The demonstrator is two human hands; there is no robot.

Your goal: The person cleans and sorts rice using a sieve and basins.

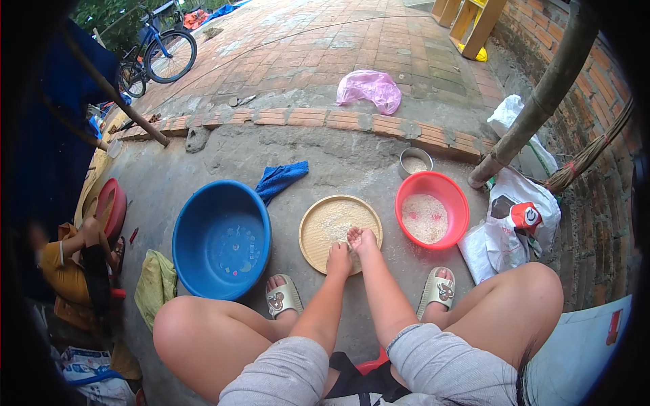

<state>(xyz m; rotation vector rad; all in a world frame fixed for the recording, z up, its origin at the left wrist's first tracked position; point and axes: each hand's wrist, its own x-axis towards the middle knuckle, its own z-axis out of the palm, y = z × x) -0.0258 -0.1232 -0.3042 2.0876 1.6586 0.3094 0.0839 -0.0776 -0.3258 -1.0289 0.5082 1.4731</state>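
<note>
Well ahead of my right hand (362, 239) I see a pink plastic bag (370, 89); far ahead-left of my left hand (338, 260), a blue bicycle (160, 44); well left, a seated person (64, 272)

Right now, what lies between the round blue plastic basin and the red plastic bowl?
A round woven tray of pale grains, left hand and right hand over it, in the head view.

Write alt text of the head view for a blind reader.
A bare left hand and right hand are over a round, tan woven tray of pale grain, on a grey concrete floor between a large blue plastic basin and a smaller pinkish-red plastic basin.
</note>
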